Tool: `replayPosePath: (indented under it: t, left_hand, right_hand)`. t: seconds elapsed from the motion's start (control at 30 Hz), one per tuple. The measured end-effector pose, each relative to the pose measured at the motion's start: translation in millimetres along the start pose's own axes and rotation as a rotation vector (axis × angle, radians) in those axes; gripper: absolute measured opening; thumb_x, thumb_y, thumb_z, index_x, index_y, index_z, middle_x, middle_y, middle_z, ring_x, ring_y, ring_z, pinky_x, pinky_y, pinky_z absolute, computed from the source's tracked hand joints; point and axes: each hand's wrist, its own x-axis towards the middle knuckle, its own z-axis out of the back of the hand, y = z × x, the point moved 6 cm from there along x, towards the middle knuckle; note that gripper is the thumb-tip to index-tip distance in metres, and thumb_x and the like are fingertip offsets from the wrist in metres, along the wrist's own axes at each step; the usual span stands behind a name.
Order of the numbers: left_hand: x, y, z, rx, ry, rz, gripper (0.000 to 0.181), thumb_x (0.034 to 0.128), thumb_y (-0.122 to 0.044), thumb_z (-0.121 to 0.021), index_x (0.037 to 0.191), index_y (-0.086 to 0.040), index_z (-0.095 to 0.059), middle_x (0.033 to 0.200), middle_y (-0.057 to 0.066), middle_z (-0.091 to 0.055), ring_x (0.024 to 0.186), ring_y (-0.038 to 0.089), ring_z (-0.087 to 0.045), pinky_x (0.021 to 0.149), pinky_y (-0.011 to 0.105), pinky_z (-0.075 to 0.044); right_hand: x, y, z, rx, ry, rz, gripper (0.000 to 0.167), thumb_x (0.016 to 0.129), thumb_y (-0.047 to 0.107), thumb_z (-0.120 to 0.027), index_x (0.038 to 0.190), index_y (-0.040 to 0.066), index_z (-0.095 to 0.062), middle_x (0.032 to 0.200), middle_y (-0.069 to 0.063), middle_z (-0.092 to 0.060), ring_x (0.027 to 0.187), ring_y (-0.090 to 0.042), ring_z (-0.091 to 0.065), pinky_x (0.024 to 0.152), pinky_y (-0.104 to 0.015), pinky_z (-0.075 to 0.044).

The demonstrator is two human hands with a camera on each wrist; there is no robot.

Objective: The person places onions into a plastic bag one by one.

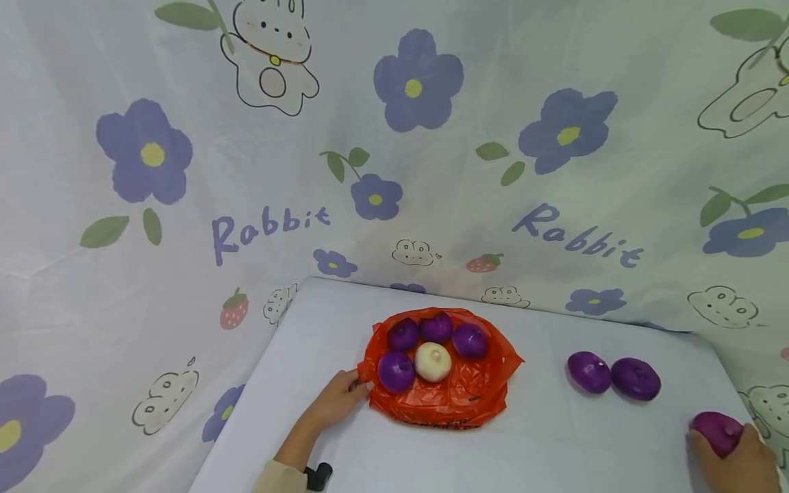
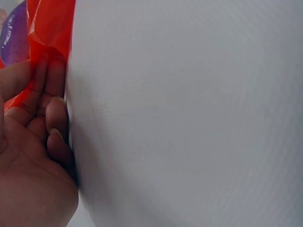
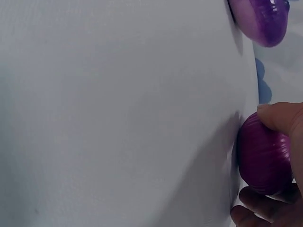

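Left hand (image 1: 339, 400) first: it pinches the near-left rim of the red plastic bag (image 1: 425, 400), with fingertips tucked into the thin film in my left wrist view. Right hand (image 1: 740, 472), far across at the opposite side, wraps a purple onion (image 1: 714, 430), thumb along one side and fingers curled against the other. From the right wrist camera I can't quite tell whether that onion rests on the table or sits just above it.

Going by size, I see the hanging cloth (image 1: 481, 61) filling the background, printed with blue flowers, rabbits, strawberries and the word "Rabbit". Below it, the white table (image 1: 555, 445) runs toward me. On it the bag lies spread wide open, left of the table's middle, dark lettering along its near edge. Inside I count four purple onions (image 1: 396, 372) set in a curve along its left and far parts, plus one white onion (image 1: 433, 361) tucked between them. Well apart from the bag, two loose purple onions (image 1: 588, 373) lie side by side, farther back than the right hand. Beside my left sleeve (image 1: 280, 478), I make out a small black object (image 1: 318, 476).
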Motion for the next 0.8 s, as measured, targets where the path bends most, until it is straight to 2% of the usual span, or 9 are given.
replayPosePath:
  t: [0.2, 0.3, 0.4, 0.53, 0.63, 0.7, 0.8]
  left_hand:
    - [0.4, 0.3, -0.6, 0.006, 0.0, 0.009, 0.03, 0.1049, -0.033, -0.064, 0.126, -0.013, -0.07, 0.086, 0.003, -0.051, 0.086, 0.022, -0.046, 0.071, 0.038, -0.037]
    - [0.2, 0.2, -0.6, 0.007, 0.0, 0.018, 0.031, 0.1048, -0.033, -0.064, 0.129, -0.014, -0.069, 0.088, 0.004, -0.051, 0.087, 0.022, -0.046, 0.071, 0.038, -0.038]
    - [-0.3, 0.3, -1.1, 0.006, 0.0, 0.023, 0.032, 0.1044, -0.033, -0.065, 0.129, -0.013, -0.069, 0.088, 0.004, -0.051, 0.088, 0.022, -0.046, 0.071, 0.038, -0.039]
    - [-1.3, -0.8, -1.9, 0.001, 0.001, 0.017, 0.031, 0.1041, -0.033, -0.065, 0.127, -0.013, -0.07, 0.089, 0.005, -0.05, 0.089, 0.022, -0.047, 0.071, 0.039, -0.039]
    - [-1.3, -1.3, -1.7, 0.001, -0.001, 0.01, 0.027, 0.1043, -0.033, -0.065, 0.122, -0.013, -0.07, 0.089, 0.005, -0.05, 0.088, 0.022, -0.046, 0.072, 0.039, -0.038]
    - [-1.5, -1.1, -1.2, 0.0, -0.006, 0.011, 0.025, 0.1045, -0.032, -0.065, 0.119, -0.013, -0.07, 0.088, 0.005, -0.05, 0.088, 0.022, -0.046, 0.072, 0.039, -0.038]
    - [-2.6, -1.1, -0.3, 0.003, -0.012, 0.015, 0.024, 0.1047, -0.031, -0.064, 0.119, -0.013, -0.07, 0.088, 0.005, -0.05, 0.087, 0.022, -0.046, 0.071, 0.038, -0.038]
  right_hand:
    - [-2.3, -2, 5, 0.024, -0.073, 0.029, 0.069, 0.094, 0.035, -0.066, 0.121, -0.018, -0.032, 0.104, -0.045, -0.044, 0.091, -0.058, -0.053, 0.07, -0.059, -0.044]
    - [-5.0, -1, 6, 0.008, -0.08, 0.037, 0.068, 0.094, 0.039, -0.066, 0.118, -0.016, -0.033, 0.098, -0.042, -0.048, 0.086, -0.055, -0.055, 0.064, -0.051, -0.043]
    - [-10.4, 2, 6, 0.005, -0.078, 0.037, 0.071, 0.096, 0.044, -0.066, 0.119, -0.014, -0.033, 0.098, -0.041, -0.05, 0.087, -0.053, -0.056, 0.065, -0.05, -0.043]
    - [-19.7, 10, 5, 0.032, -0.082, 0.021, 0.081, 0.098, 0.048, -0.064, 0.138, -0.015, -0.031, 0.114, -0.044, -0.046, 0.101, -0.057, -0.053, 0.079, -0.061, -0.045]
    - [-25.6, 16, 3, 0.035, -0.056, -0.007, 0.094, 0.1, 0.05, -0.061, 0.157, -0.011, -0.018, 0.132, -0.047, -0.04, 0.119, -0.062, -0.045, 0.096, -0.068, -0.043]
    - [-29.1, 20, 1, 0.028, -0.031, -0.011, 0.1, 0.1, 0.053, -0.059, 0.159, -0.01, -0.008, 0.14, -0.047, -0.036, 0.127, -0.063, -0.04, 0.105, -0.069, -0.038]
    - [-35.4, 28, 1, 0.043, -0.022, -0.002, 0.103, 0.1, 0.056, -0.058, 0.161, -0.007, -0.006, 0.145, -0.047, -0.033, 0.132, -0.064, -0.036, 0.109, -0.069, -0.033]
